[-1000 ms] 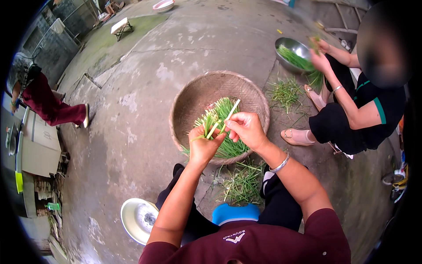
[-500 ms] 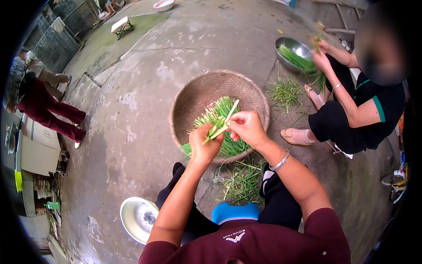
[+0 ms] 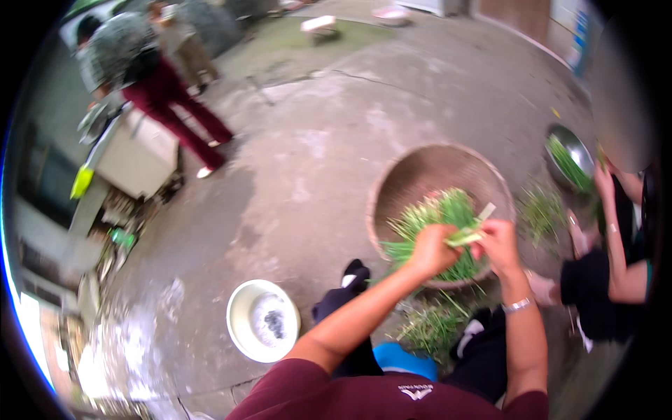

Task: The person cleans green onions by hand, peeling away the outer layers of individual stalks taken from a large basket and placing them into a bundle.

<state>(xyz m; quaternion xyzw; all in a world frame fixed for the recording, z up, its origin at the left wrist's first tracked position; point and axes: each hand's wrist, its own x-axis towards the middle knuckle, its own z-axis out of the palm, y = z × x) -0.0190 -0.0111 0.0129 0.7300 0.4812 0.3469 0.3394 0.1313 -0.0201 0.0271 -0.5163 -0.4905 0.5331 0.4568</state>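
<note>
My left hand (image 3: 434, 250) is closed round a few flat, pale green stalks (image 3: 463, 237) that look like chives. Against their free end, the fingers of my right hand (image 3: 497, 245) pinch a stalk, and a whitish tip sticks up above them. Both hands hover over the near part of a round woven basket (image 3: 376, 227). Inside the basket lies a heap of green chives (image 3: 439, 213) with pale cut ends toward the far left. Blur hides the exact finger contact.
Loose trimmings (image 3: 430, 329) lie between my feet, and another pile (image 3: 541, 210) lies right of the basket. A seated co-worker (image 3: 623, 238) handles greens beside a metal bowl (image 3: 579, 150). A pale basin (image 3: 236, 315) stands left. Someone in maroon trousers (image 3: 168, 94) bends at a counter.
My view has swung left, so the basket and co-worker sit farther right and the counter shows more. My hands remain together over the basket, still holding the stalks.
</note>
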